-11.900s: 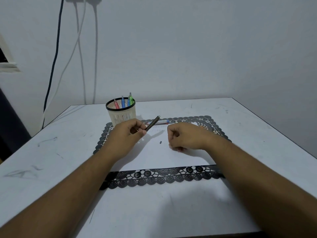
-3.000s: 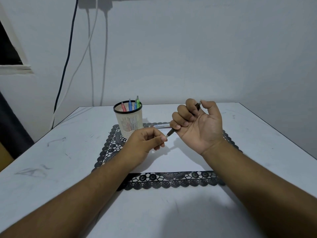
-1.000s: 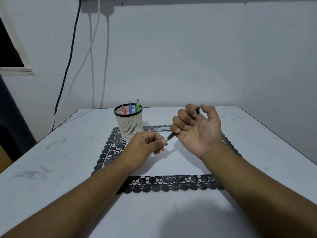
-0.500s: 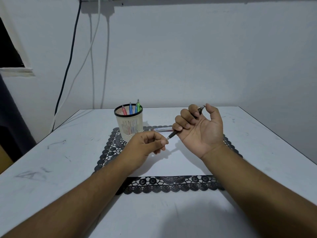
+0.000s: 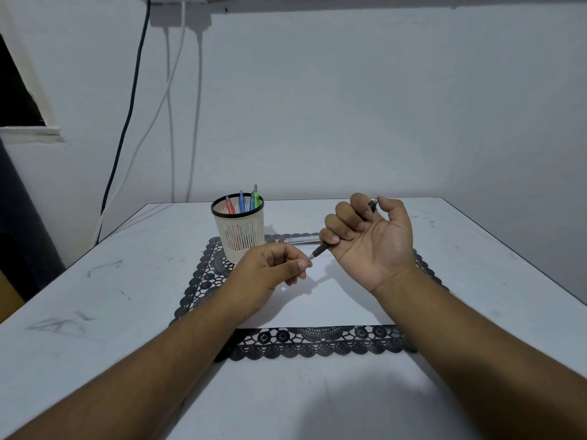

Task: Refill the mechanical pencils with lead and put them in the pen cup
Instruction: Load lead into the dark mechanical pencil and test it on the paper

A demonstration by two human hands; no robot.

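Note:
My right hand [image 5: 370,241] is raised palm-up over the mat, fingers curled around a dark mechanical pencil [image 5: 321,249]. The thumb rests at its top end and its tip points down-left. My left hand [image 5: 272,273] is pinched with thumb and forefinger right at that tip; any lead between them is too thin to see. The cream slotted pen cup [image 5: 240,235] with a black rim stands behind my left hand and holds a red, a blue and a green pencil. A clear lead tube [image 5: 300,240] lies on the mat behind the hands.
A white sheet [image 5: 320,300] lies on a black lace placemat [image 5: 314,344] in the middle of the white table [image 5: 95,312]. Cables [image 5: 127,122] hang down the wall at the back left. The table's right edge runs near my right forearm.
Over the last second the hands have hardly moved; my right thumb has shifted slightly at the pencil's top. Twelve seconds ago the left hand held the pencil low over the mat.

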